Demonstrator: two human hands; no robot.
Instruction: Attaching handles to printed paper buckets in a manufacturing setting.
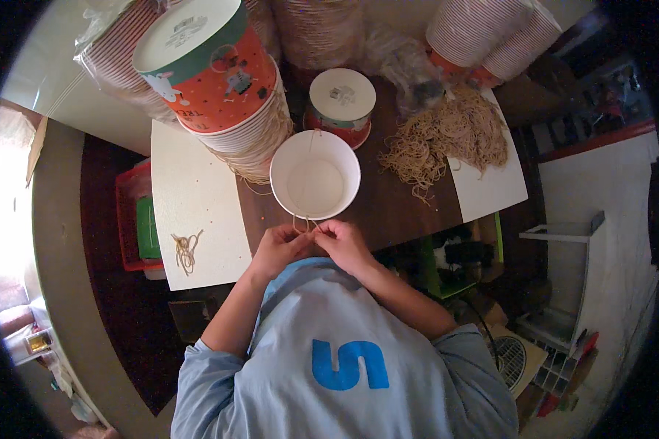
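White bucket point(329, 186), one, two hands point(280, 250) pinching cord point(307, 222)

tan strand point(307, 223) partly hidden by fingers point(334, 230), rear cup stack point(318, 33) cut off above, base print point(189, 30) illegible

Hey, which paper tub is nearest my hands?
The open tub just beyond your left hand and right hand: its white inside shows, while the tall stack at left and short tub behind show closed bases.

Two hands point(277, 250) point(345, 246); one open bucket point(315, 179); one large cord heap point(458, 135); one small cord bunch point(187, 251)
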